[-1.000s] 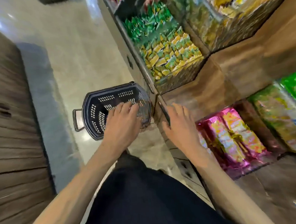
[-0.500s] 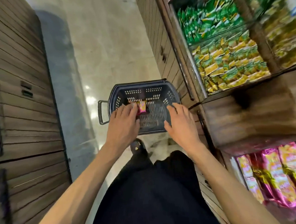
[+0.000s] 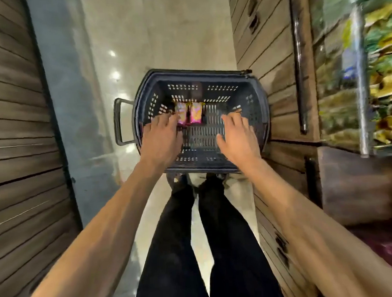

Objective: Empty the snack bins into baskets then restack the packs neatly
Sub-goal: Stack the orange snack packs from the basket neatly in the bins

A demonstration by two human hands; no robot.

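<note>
Head view: a dark grey perforated plastic basket [image 3: 199,70] is seen on the glossy pale floor [image 3: 160,35], just ahead of the black-trousered legs [image 3: 174,253]. Its loop side handle [image 3: 118,121] sticks out to the left, and its right edge lies close against the brown slatted wooden cabinet [image 3: 274,51]. Two pink-and-yellow foil snack packs [image 3: 189,113] are laid side by side on the basket bottom, left of centre. The left hand [image 3: 161,139] is held palm down over the near-left part of the basket, fingers nearly straight. Its fingertips are at the near edge of the packs, but contact cannot be told. Grip slack, nothing clasped. The right hand [image 3: 237,134] is held palm down over the right half of the basket, fingers spread, apart from the packs. Grip slack as well, nothing held. Far right, shelf bins of green and yellow packs [image 3: 383,79] are seen behind a metal rail [image 3: 359,81], heavily blurred.
</note>
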